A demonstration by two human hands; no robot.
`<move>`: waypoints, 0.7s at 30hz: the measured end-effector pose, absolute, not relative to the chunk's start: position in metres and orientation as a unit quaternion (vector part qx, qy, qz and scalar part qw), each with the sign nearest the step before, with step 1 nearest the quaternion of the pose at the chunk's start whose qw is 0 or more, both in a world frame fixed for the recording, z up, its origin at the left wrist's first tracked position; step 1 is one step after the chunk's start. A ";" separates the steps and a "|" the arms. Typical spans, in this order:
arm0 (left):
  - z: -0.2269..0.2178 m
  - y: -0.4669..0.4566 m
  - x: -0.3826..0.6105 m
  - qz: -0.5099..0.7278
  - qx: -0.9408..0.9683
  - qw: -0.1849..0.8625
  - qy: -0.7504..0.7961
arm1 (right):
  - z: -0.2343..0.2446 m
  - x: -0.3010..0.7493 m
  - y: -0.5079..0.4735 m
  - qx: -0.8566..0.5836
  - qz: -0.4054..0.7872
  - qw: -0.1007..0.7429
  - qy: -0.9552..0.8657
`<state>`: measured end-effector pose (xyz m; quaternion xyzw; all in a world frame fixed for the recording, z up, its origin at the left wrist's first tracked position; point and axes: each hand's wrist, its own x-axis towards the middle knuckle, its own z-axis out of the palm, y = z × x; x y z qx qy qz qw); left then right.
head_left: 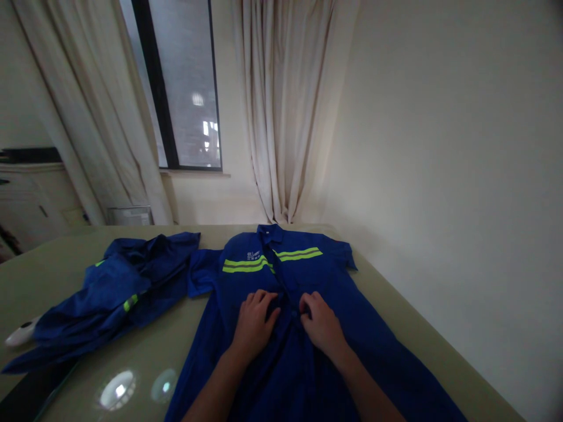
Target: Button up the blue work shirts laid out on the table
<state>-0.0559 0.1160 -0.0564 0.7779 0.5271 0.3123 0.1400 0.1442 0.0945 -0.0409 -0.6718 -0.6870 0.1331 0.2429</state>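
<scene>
Touching blue garment (285,363), fingers (264,296) apart, tabletop (400,313) meeting wall (440,176)

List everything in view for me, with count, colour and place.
spread garment: one, blue with yellow-green and grey stripes, under both hands
crumpled garment: one, blue with yellow-green patches, left on table
table: one, dull green, beneath both garments
white object, unclear: one, table's far left
dark flat object: one, blackish, lower left
curtains: two, cream, either side of window
window: one, grey pane, dark frame, behind table
cabinet: one, whitish, far left
framed panel: one, greyish, behind table
wall: one, off-white, right
left hand: one, bare, at garment's front
right hand: one, bare, opposite it
</scene>
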 end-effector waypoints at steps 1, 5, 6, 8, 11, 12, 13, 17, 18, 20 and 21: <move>-0.057 0.116 -0.056 0.290 0.785 0.120 0.534 | -0.042 0.143 0.095 -0.658 0.132 0.255 -0.696; -0.059 0.118 -0.052 0.244 0.777 0.081 0.574 | -0.048 0.138 0.100 -0.615 0.155 0.285 -0.718; -0.058 0.119 -0.051 0.239 0.776 0.078 0.579 | -0.048 0.136 0.101 -0.622 0.158 0.286 -0.712; -0.054 0.122 -0.048 0.223 0.777 0.075 0.584 | -0.047 0.130 0.102 -0.650 0.147 0.281 -0.690; -0.045 0.128 -0.046 0.188 0.771 0.093 0.601 | -0.043 0.120 0.106 -0.696 0.100 0.246 -0.668; -0.042 0.131 -0.045 0.177 0.766 0.108 0.608 | -0.042 0.117 0.109 -0.706 0.089 0.225 -0.666; -0.039 0.133 -0.045 0.169 0.761 0.123 0.614 | -0.040 0.115 0.112 -0.713 0.082 0.202 -0.667; -0.039 0.136 -0.041 0.171 0.742 0.141 0.632 | -0.039 0.111 0.126 -0.729 0.074 0.147 -0.664; -0.041 0.134 -0.039 0.182 0.739 0.124 0.637 | -0.040 0.111 0.128 -0.732 0.072 0.148 -0.661; -0.046 0.130 -0.037 0.208 0.737 0.083 0.638 | -0.045 0.114 0.131 -0.727 0.081 0.188 -0.655; -0.049 0.128 -0.036 0.218 0.739 0.065 0.635 | -0.048 0.115 0.132 -0.715 0.095 0.227 -0.654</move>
